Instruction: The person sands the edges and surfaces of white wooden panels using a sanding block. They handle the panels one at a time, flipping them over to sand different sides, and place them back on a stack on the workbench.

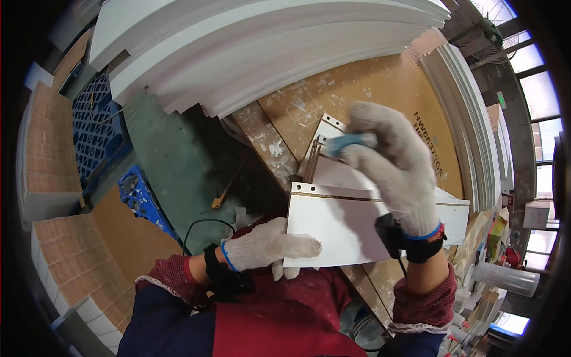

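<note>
My left hand [264, 245], in a white knit glove, grips the near left corner of a white board [339, 226] with the thumb on top and fingers underneath. That board has two dark holes near its far left corner and a groove along its far edge. My right hand [395, 163], also gloved and slightly blurred, is closed on a small blue object [348, 143] whose kind I cannot make out. It is over the ends of more white drilled boards [331, 122] lying just beyond. Whether the blue object touches them, I cannot tell.
Beneath the boards lies a brown cardboard sheet [357, 83] on a paint-spotted workbench [275, 143]. Tall stacks of white panels [256, 65] stand beyond, with more panels [461, 119] at right. On the green floor at left are a yellow-handled tool [219, 200] and a blue plastic crate [143, 199].
</note>
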Demonstrator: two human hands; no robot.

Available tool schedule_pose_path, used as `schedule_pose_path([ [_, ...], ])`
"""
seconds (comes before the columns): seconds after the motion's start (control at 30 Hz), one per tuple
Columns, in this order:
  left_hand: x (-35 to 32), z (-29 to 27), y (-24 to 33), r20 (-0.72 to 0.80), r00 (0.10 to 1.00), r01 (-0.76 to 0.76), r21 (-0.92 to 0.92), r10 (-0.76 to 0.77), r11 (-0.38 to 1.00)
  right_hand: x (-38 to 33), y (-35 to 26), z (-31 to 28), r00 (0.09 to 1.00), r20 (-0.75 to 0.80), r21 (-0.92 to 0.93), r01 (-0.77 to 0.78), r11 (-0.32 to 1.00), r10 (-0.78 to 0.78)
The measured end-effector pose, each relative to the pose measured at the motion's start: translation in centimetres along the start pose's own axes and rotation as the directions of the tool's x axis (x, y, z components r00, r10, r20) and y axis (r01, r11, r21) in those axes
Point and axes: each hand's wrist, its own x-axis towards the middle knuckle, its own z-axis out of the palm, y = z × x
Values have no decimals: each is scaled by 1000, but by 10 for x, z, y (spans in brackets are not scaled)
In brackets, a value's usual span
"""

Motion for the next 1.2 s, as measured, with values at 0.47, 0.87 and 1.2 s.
schedule_pose_path([
  [0.47,-6,-36,-28,-99,989,-116,-78,108,990,-238,15,-141,630,-658,241,-342,908,412],
  [0.87,-16,3,-1,-706,708,56,83,19,995,-314,48,-231,299,-936,68,-369,927,188],
  [1.2,-27,1,11,-616,748,344,678,247,649,-301,89,-268,368,-928,-183,-596,782,64],
])
